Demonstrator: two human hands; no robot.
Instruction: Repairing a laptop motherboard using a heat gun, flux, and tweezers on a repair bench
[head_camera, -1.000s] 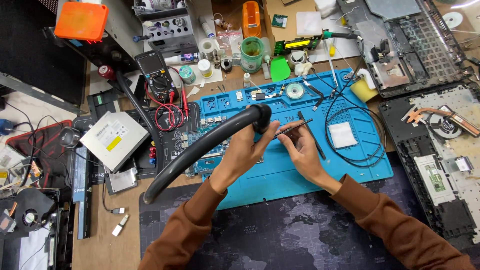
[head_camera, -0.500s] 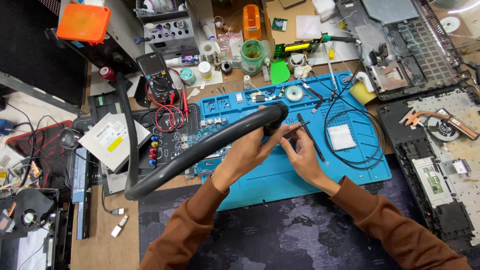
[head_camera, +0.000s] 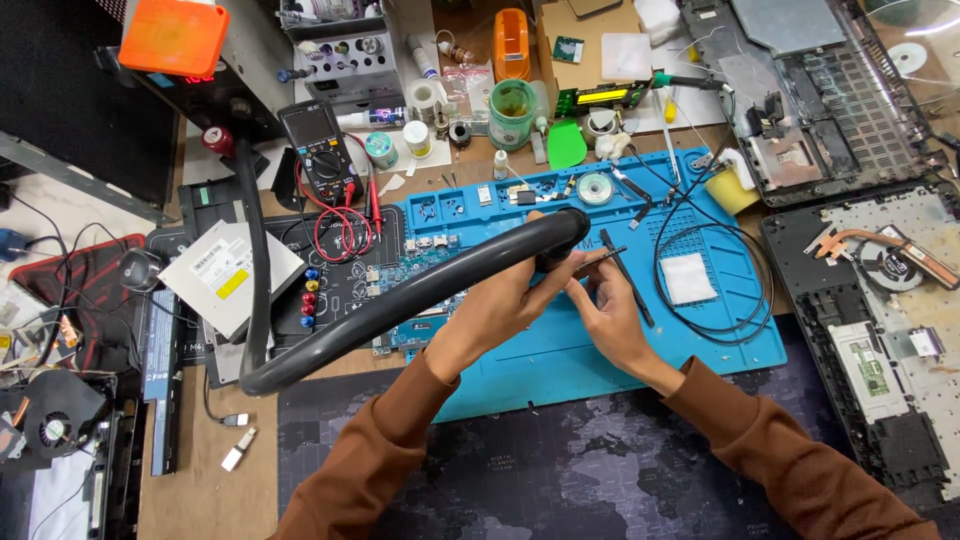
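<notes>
**Bench inspection: both hands at hose tip over blue mat**

Left hand (head_camera: 500, 305) curled round the end of a thick grey flexible hose (head_camera: 400, 300), fingers closed on it just behind the nozzle. The hose loops down-left, then up along a black tube to the grey station w/ orange block (head_camera: 175, 35); judged held so the tip sits right over the work spot. Hose surface smooth, matte, rubbery, round section.

Right hand (head_camera: 610, 315) pinches a thin dark metal tool (head_camera: 598, 260), prob. tweezers, tip meeting the hose mouth; what sits between them is too small to tell. Hands near touching, both above the blue mat (head_camera: 740, 340): soft, silicone-like, w/ moulded trays along the far edge.

Circuit board (head_camera: 420, 265) lies partly under the hose, at the mat's left edge. White pad (head_camera: 688, 278) sits inside a black cable loop (head_camera: 715, 300). Multimeter (head_camera: 318, 150) w/ red leads at rear left; opened laptop chassis (head_camera: 880, 330) right, fan and copper heat pipe exposed
</notes>
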